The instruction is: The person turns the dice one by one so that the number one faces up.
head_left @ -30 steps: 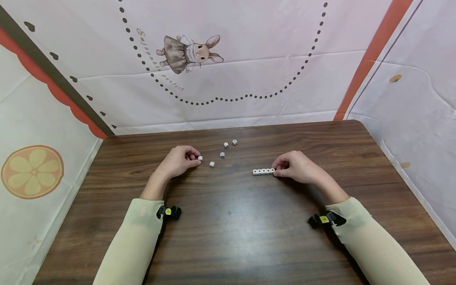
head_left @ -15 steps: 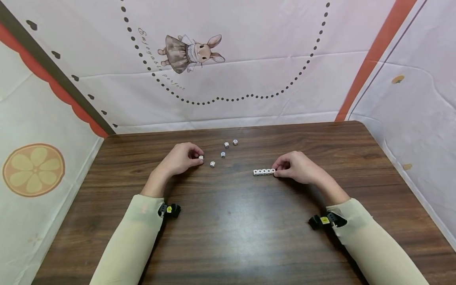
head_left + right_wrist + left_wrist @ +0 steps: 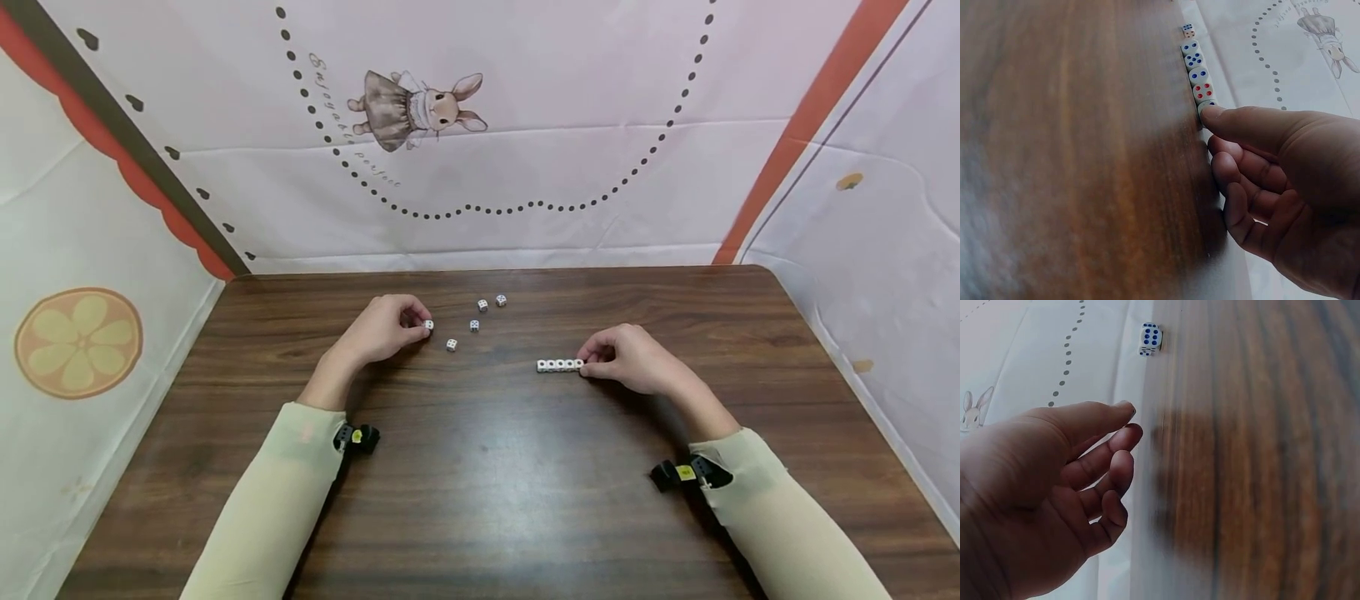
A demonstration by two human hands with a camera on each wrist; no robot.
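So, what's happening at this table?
A person is handling small white dice. The left-hand grip pinches a single die; the right-hand grip holds the end die of a straight row of five dice. Four loose dice lie on the wooden table between them, not in the row.

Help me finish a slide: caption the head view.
Left hand pinches a white die; right hand holds one end of a five-dice row; four dice lie loose.

wood-grain table (image 3: 480, 533), rabbit print (image 3: 388, 115), citrus-slice print (image 3: 78, 343)
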